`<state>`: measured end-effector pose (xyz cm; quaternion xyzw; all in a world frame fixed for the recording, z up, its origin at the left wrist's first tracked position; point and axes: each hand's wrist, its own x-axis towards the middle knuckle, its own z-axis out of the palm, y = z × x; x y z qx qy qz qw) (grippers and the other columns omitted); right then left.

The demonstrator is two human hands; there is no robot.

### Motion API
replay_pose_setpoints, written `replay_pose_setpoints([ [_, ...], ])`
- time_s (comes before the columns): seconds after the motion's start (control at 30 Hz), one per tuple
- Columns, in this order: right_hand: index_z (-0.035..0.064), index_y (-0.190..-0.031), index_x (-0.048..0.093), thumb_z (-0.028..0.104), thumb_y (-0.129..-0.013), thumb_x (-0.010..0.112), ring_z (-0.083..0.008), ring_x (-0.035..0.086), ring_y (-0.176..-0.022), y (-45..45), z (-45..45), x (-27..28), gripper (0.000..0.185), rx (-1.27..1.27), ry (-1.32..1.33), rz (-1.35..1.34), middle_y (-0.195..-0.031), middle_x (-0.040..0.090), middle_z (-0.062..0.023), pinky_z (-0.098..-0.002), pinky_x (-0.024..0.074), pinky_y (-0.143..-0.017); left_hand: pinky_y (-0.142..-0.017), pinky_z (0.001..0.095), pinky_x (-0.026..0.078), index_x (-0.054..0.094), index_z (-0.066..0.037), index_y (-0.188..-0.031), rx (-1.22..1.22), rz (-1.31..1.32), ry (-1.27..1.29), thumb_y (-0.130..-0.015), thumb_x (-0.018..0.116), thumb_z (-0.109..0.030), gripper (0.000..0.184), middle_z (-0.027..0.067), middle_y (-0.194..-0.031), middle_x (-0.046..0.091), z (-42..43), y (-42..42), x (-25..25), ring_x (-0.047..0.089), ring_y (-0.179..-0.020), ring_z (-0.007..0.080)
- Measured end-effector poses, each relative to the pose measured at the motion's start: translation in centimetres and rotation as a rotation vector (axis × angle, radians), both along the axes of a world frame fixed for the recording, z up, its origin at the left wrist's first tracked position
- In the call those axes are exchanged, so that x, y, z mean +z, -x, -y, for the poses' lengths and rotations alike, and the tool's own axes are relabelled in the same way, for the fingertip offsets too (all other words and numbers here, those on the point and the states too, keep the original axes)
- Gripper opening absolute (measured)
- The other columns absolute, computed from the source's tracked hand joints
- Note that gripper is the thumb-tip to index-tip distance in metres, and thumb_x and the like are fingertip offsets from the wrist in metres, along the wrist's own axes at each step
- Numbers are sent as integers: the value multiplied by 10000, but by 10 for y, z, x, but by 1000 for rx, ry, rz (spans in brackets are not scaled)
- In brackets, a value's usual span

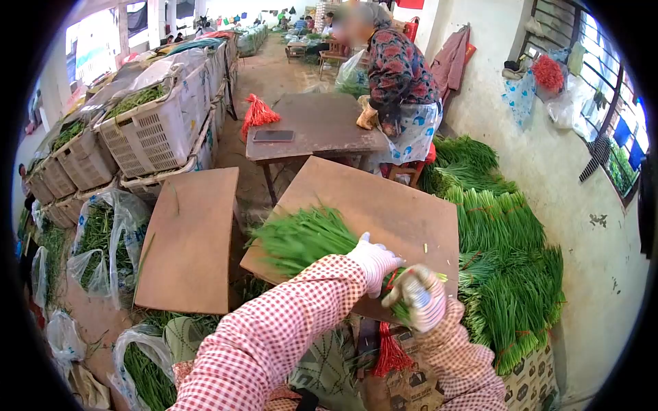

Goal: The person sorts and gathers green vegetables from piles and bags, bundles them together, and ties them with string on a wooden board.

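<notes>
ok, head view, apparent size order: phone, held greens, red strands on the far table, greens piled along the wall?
1. piled greens
2. held greens
3. far red strands
4. phone

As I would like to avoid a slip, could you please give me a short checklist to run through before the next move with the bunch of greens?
1. Left hand on the bunch of greens: ok, it grips it behind the leafy spread.
2. Right hand at the stem end: ok, it is there, though blurred.
3. Red tie fastened: cannot tell; red shows between the hands, but no knot is visible.
4. Work board free of scraps: not ok, small cut bits lie on it.
5. Spare red ties nearby: ok, they hang below the board's near edge, seemingly within reach.
</notes>
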<state>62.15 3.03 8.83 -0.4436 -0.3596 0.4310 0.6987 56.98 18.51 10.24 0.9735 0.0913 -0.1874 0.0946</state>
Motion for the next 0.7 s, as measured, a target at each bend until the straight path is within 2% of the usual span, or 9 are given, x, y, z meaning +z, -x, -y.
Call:
replay_pose_setpoints([
  [0.1,34,-911,596,206,-949,586,-134,550,-622,-29,-7,4,176,-205,-74,193,-711,603,-63,-280,487,-581,-1124,595,195,340,-194,-1454,-62,-68,-74,-624,836,-406,990,52,-1395,469,9,8,24,412,-1318,266],
  [0.23,2,-1031,558,150,-951,552,-138,562,-585,-52,-24,-94,169,-522,84,145,-692,581,-53,-275,451,-538,-1132,572,194,311,-183,-1466,-24,50,-115,-582,860,-437,1071,32,-1413,432,23,12,-24,377,-1339,244],
  [0.3,-1,-1046,563,139,-943,553,-157,575,-573,-60,-30,-93,174,-485,225,375,-699,581,-55,-298,485,-556,-1137,557,198,315,-161,-1461,-11,63,-111,-580,861,-438,1072,27,-1424,416,20,8,-34,362,-1347,240],
  [0.37,-6,-992,564,161,-937,581,-155,549,-599,-72,-35,-78,177,-351,110,-87,-654,543,-55,-329,522,-612,-1137,554,199,321,-159,-1457,-18,39,-103,-575,862,-438,1072,28,-1423,417,21,10,-28,360,-1348,238],
  [0.43,-31,-1029,577,174,-928,593,-176,594,-661,-91,-35,-53,229,-224,155,37,-734,596,-79,-332,543,-702,-1138,551,201,326,-158,-1453,-12,27,-110,-571,863,-437,1071,29,-1422,417,15,12,-22,358,-1349,237],
  [0.53,-38,-1321,452,377,-853,687,-291,558,-1168,-99,-32,-24,668,46,236,954,-1239,566,-222,-362,461,-985,-1131,559,210,350,-150,-1437,-47,197,-121,-585,850,-408,1020,49,-1415,427,18,24,-34,363,-1348,243],
  [0.57,-38,-1321,452,377,-853,687,-291,558,-1168,-97,-32,-29,668,47,244,947,-1239,566,-222,-362,461,-985,-1131,559,210,350,-150,-1437,-50,191,-113,-585,850,-408,1020,49,-1415,427,19,28,-35,363,-1348,243],
  [0.63,0,-1344,452,542,-754,730,-311,513,-1232,-92,-40,-46,848,287,833,1306,-1320,512,-240,-361,425,-1027,-1124,570,209,369,-149,-1424,-51,285,-162,-612,830,-390,964,54,-1417,423,21,36,-37,355,-1353,253],
  [0.7,31,-1366,442,666,-678,720,-299,556,-1177,-107,-44,-71,977,297,658,1439,-1281,556,-219,-358,426,-1012,-1103,582,227,416,-145,-1381,-34,384,-234,-638,804,-338,860,63,-1392,440,30,54,-52,372,-1334,260],
])
